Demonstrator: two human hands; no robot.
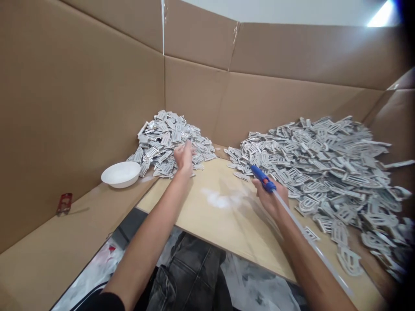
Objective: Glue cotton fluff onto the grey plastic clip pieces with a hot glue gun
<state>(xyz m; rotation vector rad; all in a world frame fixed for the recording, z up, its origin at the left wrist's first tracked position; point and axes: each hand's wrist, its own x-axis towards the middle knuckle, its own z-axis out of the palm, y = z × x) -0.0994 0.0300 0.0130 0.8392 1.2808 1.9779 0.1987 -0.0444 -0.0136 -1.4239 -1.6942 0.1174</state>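
My right hand (pixel 271 198) is wrapped round a blue glue gun (pixel 263 178), whose long translucent stick runs back over the forearm. At the front edge of the left pile of flat grey-white slotted pieces (pixel 168 136) is my left hand (pixel 184 156). Its thumb side points up and its fingers are partly hidden and blurred, so whether it holds a piece cannot be made out. A larger pile of similar pieces (pixel 317 160) lies to the right, beyond and beside the glue gun.
A white bowl (pixel 121 174) stands left of the left pile. Near the left cardboard wall (pixel 81 95) lies a small red object (pixel 65 203). Between the piles is a pale board (pixel 227 224) with a whitish smear. Loose pieces lie along the board's right side.
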